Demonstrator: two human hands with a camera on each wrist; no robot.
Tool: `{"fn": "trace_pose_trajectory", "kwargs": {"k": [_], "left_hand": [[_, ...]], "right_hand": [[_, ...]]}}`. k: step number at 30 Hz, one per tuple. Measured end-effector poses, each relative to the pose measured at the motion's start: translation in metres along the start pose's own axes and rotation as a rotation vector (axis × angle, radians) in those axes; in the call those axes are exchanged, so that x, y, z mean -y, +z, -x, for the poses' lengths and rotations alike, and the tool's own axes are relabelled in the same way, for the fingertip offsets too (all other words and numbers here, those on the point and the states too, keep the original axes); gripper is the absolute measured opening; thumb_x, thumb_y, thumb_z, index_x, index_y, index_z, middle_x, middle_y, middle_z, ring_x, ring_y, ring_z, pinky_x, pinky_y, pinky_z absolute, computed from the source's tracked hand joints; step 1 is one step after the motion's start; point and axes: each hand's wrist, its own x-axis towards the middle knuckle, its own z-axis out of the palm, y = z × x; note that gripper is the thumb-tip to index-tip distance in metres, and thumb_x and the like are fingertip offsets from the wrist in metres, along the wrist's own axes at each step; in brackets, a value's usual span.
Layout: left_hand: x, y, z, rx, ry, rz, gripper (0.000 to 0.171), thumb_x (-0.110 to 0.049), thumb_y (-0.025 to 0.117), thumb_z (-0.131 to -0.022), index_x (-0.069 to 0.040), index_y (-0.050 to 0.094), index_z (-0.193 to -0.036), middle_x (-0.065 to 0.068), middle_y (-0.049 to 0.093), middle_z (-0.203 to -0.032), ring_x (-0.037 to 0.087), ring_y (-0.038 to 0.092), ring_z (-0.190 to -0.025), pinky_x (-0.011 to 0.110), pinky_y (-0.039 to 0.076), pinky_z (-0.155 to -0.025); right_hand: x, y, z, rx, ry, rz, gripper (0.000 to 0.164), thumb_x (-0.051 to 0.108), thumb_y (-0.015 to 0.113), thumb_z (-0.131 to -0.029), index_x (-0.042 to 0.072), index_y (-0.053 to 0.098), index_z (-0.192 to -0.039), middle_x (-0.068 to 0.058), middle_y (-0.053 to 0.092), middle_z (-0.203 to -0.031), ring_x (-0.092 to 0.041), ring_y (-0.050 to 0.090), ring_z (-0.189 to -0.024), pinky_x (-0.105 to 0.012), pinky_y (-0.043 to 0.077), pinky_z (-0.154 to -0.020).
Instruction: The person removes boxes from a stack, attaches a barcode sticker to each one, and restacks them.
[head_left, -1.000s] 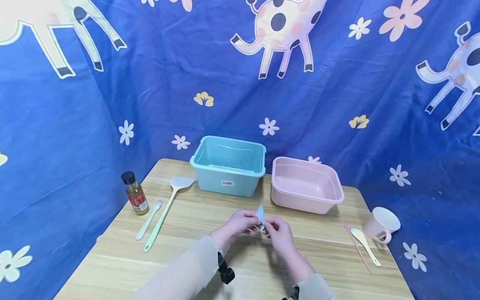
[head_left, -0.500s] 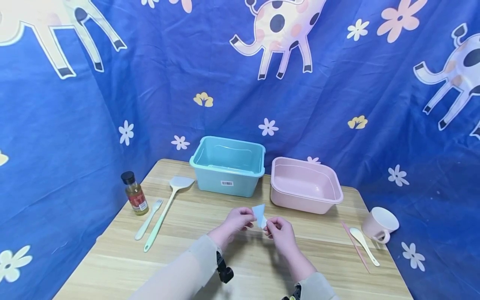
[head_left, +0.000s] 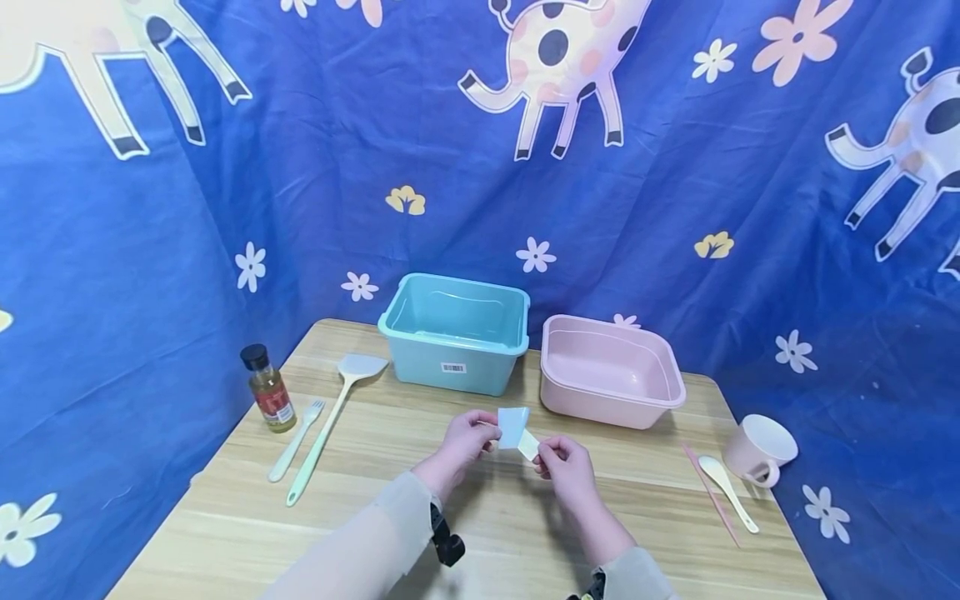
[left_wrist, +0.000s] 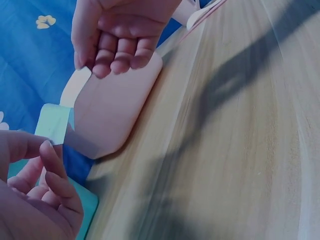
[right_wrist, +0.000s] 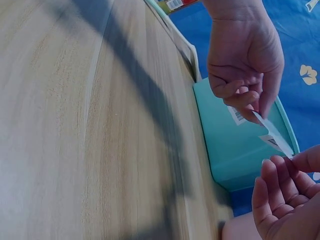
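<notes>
A thin sheet, light blue (head_left: 513, 427), is pinched at its left edge between thumb and fingers of my left hand (head_left: 465, 437). From its lower right side a white strip (head_left: 528, 445) sticks out. My right hand (head_left: 566, 467) pinches the far end of this strip. In the left wrist view the sheet (left_wrist: 54, 123) looks pale green and bends where it meets the curved white strip (left_wrist: 75, 89). The right wrist view has the piece (right_wrist: 274, 134) nearly edge-on, with a small dark printed mark. Both hands are held above the table.
Behind the hands stand a teal bin (head_left: 450, 367) and a pink bin (head_left: 600, 404). Left lie a spatula (head_left: 330, 425), a fork (head_left: 297, 442) and a bottle (head_left: 272, 392). Right are a mug (head_left: 761, 450), a white spoon (head_left: 731, 492) and a thin pink stick (head_left: 711, 493).
My hands have drawn apart slightly, the left one moving left and a little up. The blue sheet has turned flat toward the head camera, and more of the white strip shows.
</notes>
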Motion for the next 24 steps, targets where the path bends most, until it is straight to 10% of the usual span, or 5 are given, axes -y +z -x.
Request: {"fn": "trace_pose_trajectory", "kwargs": {"k": [8, 17, 24], "left_hand": [[0.02, -0.005, -0.014, -0.064, 0.0, -0.033, 0.041, 0.006, 0.067, -0.08, 0.007, 0.063, -0.12, 0.005, 0.063, -0.072, 0.014, 0.052, -0.057, 0.028, 0.047, -0.06], [0.04, -0.019, -0.014, 0.067, -0.143, -0.178, 0.041, 0.006, 0.068, -0.082, 0.003, 0.064, -0.124, 0.009, 0.065, -0.083, 0.009, 0.048, -0.051, 0.019, 0.036, -0.045], [0.047, -0.026, -0.018, -0.019, -0.137, -0.295, 0.032, 0.009, 0.068, -0.08, 0.007, 0.066, -0.112, 0.011, 0.064, -0.095, 0.014, 0.053, -0.061, 0.024, 0.046, -0.054]], "right_hand": [[-0.002, -0.012, 0.002, -0.036, 0.022, 0.001, 0.01, -0.004, 0.055, -0.094, -0.013, 0.06, -0.092, -0.009, 0.063, -0.073, -0.016, 0.06, -0.065, -0.028, 0.054, -0.062], [0.0, -0.02, 0.002, -0.033, 0.044, -0.002, 0.013, -0.002, 0.054, -0.096, -0.013, 0.06, -0.094, -0.009, 0.064, -0.075, -0.017, 0.061, -0.067, -0.026, 0.052, -0.061], [0.0, -0.019, 0.002, -0.04, 0.051, 0.002, 0.011, -0.003, 0.054, -0.095, -0.012, 0.06, -0.095, -0.008, 0.064, -0.074, -0.018, 0.063, -0.067, -0.027, 0.053, -0.063]]}}
